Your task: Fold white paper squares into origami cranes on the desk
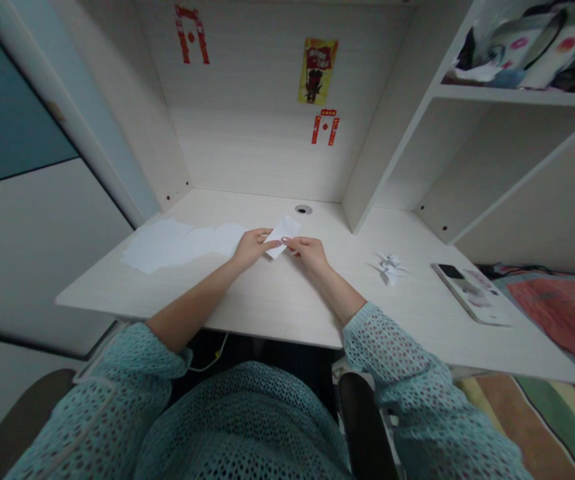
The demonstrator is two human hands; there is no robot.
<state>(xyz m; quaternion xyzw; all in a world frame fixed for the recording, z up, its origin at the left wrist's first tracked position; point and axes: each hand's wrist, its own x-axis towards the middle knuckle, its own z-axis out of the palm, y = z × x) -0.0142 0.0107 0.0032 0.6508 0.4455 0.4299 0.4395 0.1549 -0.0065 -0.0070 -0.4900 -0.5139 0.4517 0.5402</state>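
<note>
In the head view, the item nearest the camera is your teal open-knit sweater (247, 427), with a dark chair armrest (365, 427) beside it at your right. Beyond the sweater, the front edge of the white desk (277, 303) crosses in front of you. The folded white paper (291, 227) is in both of your hands, above the middle of the desk and nearer the back edge than the front edge; whether it touches the desktop cannot be told. Your left hand (251, 248) is closed on the left side of the paper, thumb on the upper face and fingers behind. Your right hand (310, 251) pinches the right side with bent fingers, its thumb tip near the left thumb tip. Loose white sheets (160, 245) lie overlapping along the left edge of the desk and extend toward your left hand. A small cluster of folded paper pieces (390, 268) rests right of your right hand, well apart from it. A white phone-shaped item (472, 295) lies near the right end of the desk, beside a red cloth (555, 310). A round cable grommet (303, 209) is set near the back edge, just beyond the paper.
</note>
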